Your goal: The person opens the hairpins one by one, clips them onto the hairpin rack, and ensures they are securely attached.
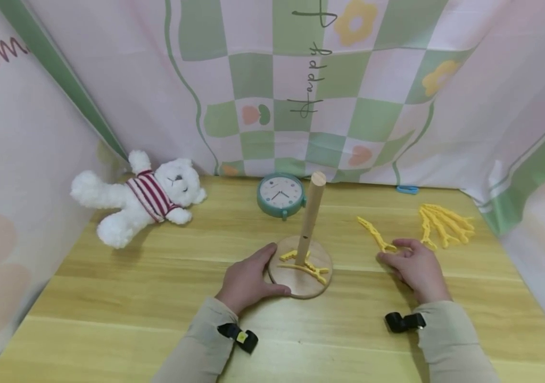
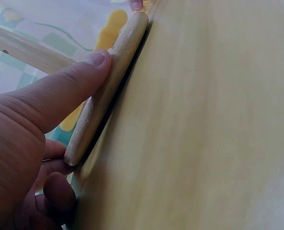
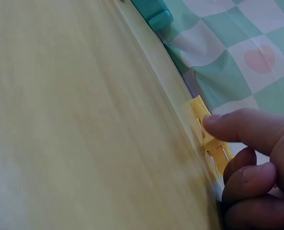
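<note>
My left hand (image 1: 250, 279) grips the rim of a round wooden base (image 1: 284, 285), with its thumb along the top edge in the left wrist view. From this base rises an upright wooden post (image 1: 312, 215) with a small hole in its side. Yellow plastic branch-like pieces (image 1: 321, 274) lie on the base around the foot of the post. To the right, my right hand (image 1: 418, 268) pinches the forked near end of a loose yellow branch piece (image 1: 372, 232) between thumb and index finger. That piece lies slanted on the table, and the fingers partly cover it in the right wrist view.
A bundle of several yellow branch pieces (image 1: 446, 226) lies beyond the right hand. A teal clock (image 1: 280, 194) is behind the post, and a white plush bear (image 1: 145, 199) in a striped shirt lies at the back left. A blue clip (image 1: 407, 189) rests by the curtain.
</note>
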`<state>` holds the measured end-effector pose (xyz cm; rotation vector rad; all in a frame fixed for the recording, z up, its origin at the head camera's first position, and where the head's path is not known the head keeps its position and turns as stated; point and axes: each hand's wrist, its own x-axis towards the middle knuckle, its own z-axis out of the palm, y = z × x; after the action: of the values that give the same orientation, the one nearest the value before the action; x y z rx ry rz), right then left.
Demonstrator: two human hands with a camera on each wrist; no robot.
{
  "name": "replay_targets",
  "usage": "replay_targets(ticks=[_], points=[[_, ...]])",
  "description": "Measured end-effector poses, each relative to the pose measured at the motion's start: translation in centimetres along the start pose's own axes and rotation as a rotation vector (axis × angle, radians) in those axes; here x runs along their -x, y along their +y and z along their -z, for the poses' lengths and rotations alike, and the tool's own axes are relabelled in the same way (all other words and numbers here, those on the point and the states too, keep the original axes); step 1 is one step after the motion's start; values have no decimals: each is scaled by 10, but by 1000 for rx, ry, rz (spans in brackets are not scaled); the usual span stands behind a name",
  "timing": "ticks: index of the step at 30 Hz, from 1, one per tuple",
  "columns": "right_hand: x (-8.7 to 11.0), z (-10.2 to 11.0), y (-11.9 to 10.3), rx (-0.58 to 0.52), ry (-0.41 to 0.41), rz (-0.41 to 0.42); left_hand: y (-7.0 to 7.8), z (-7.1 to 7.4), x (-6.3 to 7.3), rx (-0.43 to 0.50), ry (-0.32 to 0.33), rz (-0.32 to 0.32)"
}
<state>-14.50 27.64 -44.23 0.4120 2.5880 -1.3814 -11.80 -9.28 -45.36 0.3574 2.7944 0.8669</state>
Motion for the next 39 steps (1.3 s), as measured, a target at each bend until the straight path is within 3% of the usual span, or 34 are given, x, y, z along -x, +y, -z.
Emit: replay_targets(ticks=[12, 20, 25, 31, 39], points=[[2, 0, 1, 43, 11, 7, 1, -1, 0, 4, -10, 4], [2, -7, 4, 44, 53, 182, 1, 0, -1, 2, -7, 3], [1, -12, 11, -44, 58, 297, 0, 0, -1, 1, -8, 11], [-1, -17, 13, -86, 29, 457, -1, 0, 0, -5, -5, 8], [4, -19, 5, -58, -28, 566, 0, 0, 0, -4, 0, -5]])
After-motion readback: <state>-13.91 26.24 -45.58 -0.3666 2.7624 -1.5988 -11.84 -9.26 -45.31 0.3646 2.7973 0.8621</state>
